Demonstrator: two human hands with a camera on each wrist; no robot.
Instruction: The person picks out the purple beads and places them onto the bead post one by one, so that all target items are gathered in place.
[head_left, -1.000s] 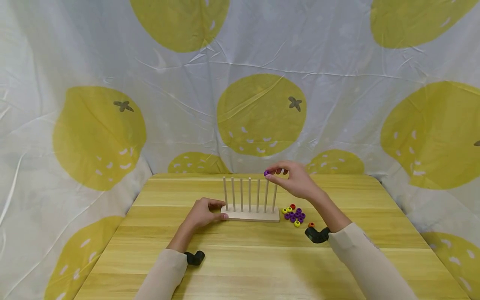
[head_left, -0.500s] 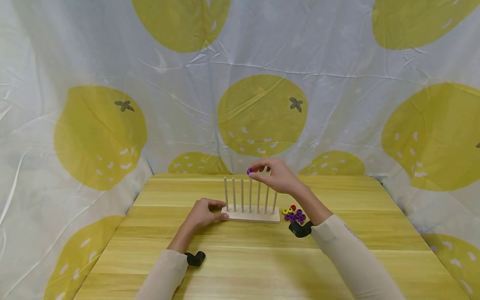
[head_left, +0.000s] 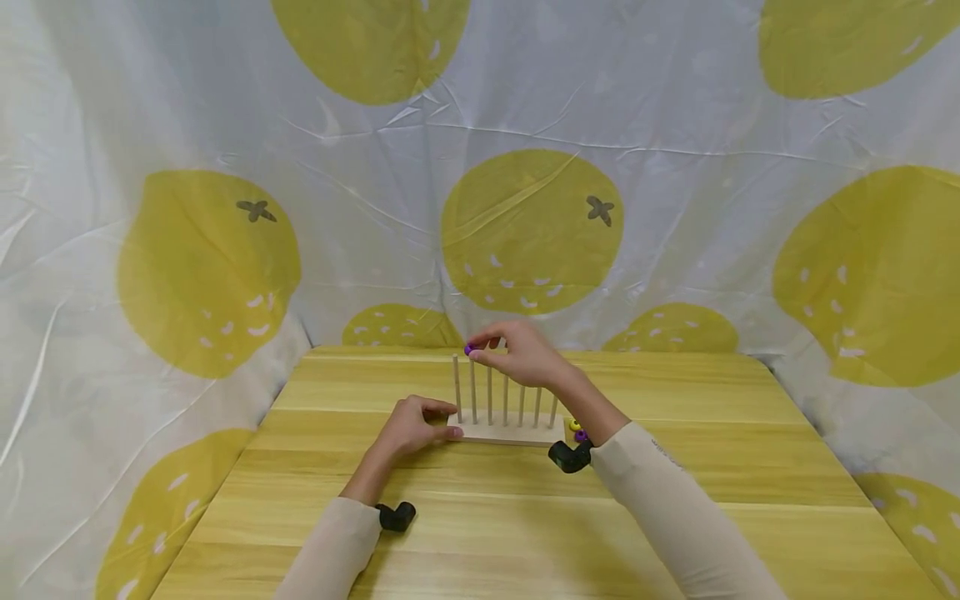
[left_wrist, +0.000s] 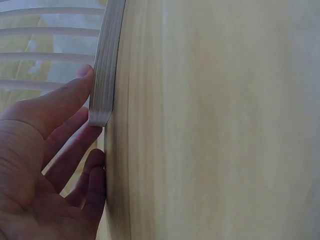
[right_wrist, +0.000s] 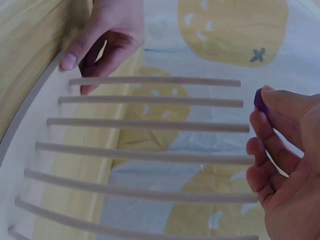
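Note:
A pale wooden base (head_left: 510,433) with several upright pegs (head_left: 490,396) stands on the table. At its left end my left hand (head_left: 405,429) grips the base, thumb on the near side and fingers behind. Between thumb and fingertips, my right hand (head_left: 525,354) pinches a purple bead (right_wrist: 259,101). In the right wrist view the bead is just beyond the tip of the second peg (right_wrist: 200,102) from the left-hand end, with a small gap between them. No beads show on the visible pegs.
Right of the base, a yellow bead (head_left: 575,424) and a purple bead (head_left: 581,436) show on the wooden table (head_left: 480,517); my right forearm covers the area beside them. A lemon-print cloth (head_left: 360,225) hangs behind the table.
My right hand has carried the purple bead leftward above the pegs, from the right side to near the second peg from the left. The left hand still holds the base.

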